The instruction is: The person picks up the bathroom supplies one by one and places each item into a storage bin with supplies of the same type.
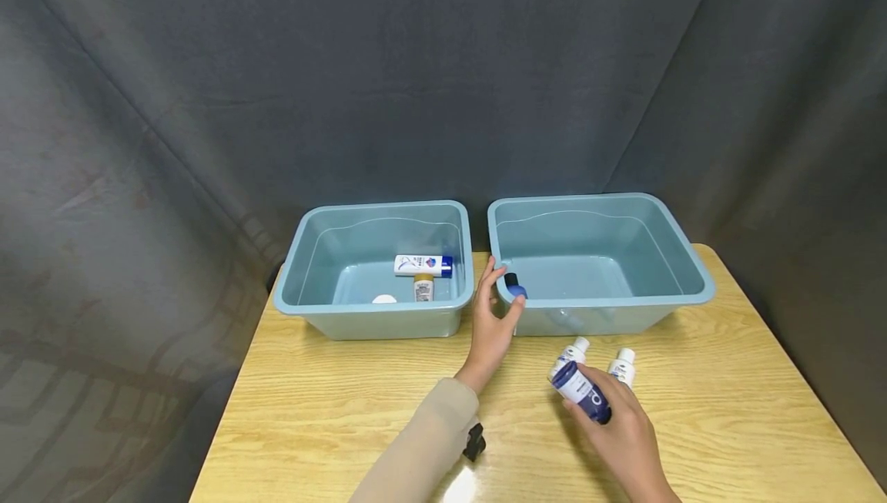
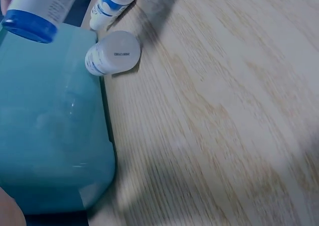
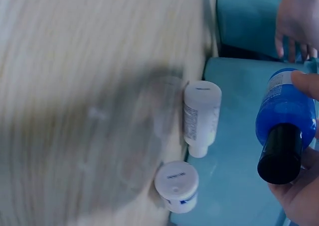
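My right hand [image 1: 624,426] grips a blue bottle [image 1: 584,394] with a white label; its base points up and left. In the right wrist view, the bottle's black cap [image 3: 280,156] is beside the palm. Below the held bottle, a white bottle [image 1: 571,353] lies on the table, and another white bottle [image 1: 624,367] is beside my right fingers. My left hand [image 1: 492,326] is at the near left corner of the right bin [image 1: 603,302], fingers extended and thumb apart. Just inside that corner sits a blue bottle with a black cap [image 1: 514,286], partly hidden by the rim.
The left bin [image 1: 381,323] contains a white bottle with a blue cap [image 1: 423,265], a small gold-capped bottle [image 1: 423,287] and a white round thing [image 1: 384,299], partly hidden. Both bins stand at the back of the wooden table [image 1: 333,395], before a grey curtain [image 1: 443,87].
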A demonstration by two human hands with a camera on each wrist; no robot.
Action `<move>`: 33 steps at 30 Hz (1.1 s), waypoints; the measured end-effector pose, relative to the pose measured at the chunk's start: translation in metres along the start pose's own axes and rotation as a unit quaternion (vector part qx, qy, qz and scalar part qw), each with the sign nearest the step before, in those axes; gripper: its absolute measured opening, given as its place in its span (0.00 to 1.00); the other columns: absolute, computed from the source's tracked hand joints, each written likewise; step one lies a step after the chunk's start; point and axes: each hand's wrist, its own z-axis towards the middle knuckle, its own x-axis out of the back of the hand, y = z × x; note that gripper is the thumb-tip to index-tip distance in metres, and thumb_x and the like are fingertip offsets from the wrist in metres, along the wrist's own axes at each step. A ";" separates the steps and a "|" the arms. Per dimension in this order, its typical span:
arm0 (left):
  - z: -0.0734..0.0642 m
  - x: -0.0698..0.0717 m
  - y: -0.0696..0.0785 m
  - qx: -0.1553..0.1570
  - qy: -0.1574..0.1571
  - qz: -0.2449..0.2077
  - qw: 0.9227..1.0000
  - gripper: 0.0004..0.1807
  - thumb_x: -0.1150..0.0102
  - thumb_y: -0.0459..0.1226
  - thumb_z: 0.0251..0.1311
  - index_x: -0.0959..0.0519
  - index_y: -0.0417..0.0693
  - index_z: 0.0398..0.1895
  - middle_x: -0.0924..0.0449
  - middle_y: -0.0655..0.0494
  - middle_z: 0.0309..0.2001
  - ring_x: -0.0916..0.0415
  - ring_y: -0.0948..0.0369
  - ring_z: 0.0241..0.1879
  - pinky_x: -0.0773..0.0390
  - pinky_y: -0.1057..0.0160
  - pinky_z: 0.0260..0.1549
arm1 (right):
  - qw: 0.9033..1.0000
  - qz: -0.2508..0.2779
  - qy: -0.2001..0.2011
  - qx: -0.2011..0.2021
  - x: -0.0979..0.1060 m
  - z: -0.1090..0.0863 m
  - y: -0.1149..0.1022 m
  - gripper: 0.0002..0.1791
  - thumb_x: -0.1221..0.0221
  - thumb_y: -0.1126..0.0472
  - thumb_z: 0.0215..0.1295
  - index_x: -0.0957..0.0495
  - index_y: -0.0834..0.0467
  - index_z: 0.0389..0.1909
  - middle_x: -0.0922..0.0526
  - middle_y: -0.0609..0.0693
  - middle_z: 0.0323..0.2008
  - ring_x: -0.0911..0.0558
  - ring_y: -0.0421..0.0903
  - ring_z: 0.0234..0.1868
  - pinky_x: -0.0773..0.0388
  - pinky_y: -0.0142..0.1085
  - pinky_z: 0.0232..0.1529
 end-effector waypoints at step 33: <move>-0.001 -0.001 -0.006 -0.022 0.000 0.001 1.000 0.26 0.41 0.37 0.71 0.31 0.61 0.71 0.50 0.66 0.83 0.46 0.57 0.81 0.36 0.42 0.69 | 0.995 0.003 0.044 0.093 0.043 0.052 -0.012 0.41 0.20 0.74 0.33 0.17 0.60 0.58 0.13 0.61 0.50 0.21 0.44 0.48 0.37 0.12 0.52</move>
